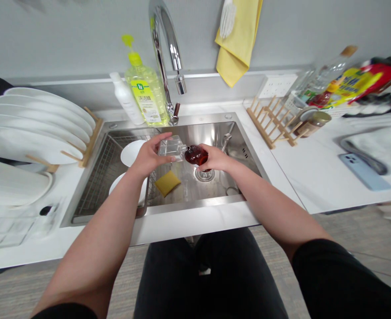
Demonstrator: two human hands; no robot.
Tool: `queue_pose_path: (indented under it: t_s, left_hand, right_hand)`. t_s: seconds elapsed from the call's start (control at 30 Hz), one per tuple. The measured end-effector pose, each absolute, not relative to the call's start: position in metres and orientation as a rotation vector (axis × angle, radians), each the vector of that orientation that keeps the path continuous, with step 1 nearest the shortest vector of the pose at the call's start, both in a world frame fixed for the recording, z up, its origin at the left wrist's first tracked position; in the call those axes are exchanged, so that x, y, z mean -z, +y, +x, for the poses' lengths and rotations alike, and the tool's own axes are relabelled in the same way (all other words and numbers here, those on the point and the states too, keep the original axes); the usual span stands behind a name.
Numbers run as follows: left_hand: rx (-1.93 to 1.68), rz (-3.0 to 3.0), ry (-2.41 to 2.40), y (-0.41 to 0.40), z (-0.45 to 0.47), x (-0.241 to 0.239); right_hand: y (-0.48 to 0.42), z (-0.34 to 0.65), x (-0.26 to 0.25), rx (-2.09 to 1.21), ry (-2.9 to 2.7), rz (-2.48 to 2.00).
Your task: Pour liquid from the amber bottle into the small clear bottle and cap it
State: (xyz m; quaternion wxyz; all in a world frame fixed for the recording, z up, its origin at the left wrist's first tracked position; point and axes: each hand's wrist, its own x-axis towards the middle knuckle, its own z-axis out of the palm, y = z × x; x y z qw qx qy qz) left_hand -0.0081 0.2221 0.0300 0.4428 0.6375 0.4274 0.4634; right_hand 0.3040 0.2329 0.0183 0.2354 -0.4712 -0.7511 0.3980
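My left hand (150,155) is wrapped round a clear, square-sided bottle (170,149), tipped on its side with its neck pointing right. In my right hand (213,158) is a small rounded bottle (195,154) of dark red, see-through material or contents; which of the two I cannot tell. The two bottle necks meet or nearly meet above the steel sink (195,203). Below them a yellow sponge (168,182) lies on the sink floor, left of the drain (204,174).
White plates (133,153) sit in a wire basket at the sink's left. Behind rise the faucet (164,48) and a dish soap bottle (147,95). More plates (32,128) stand in a left rack. A wooden rack (271,122), jar (315,123) and phone (364,172) are right.
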Motion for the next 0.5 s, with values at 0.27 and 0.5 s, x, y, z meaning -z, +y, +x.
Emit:
queue_pose_path:
  t_s: [0.27,0.5]
  left_hand:
    - [-1.152,1.581,1.039,0.2229,-0.0085,-0.0289]
    - [-1.145,1.590,1.061,0.2226,-0.0082,-0.0298]
  right_hand:
    - [0.2347,0.3052,-0.0155,-1.096,-2.074,-1.274]
    - [0.2346,0.3051,-0.0150,-1.101,-2.065,-1.281]
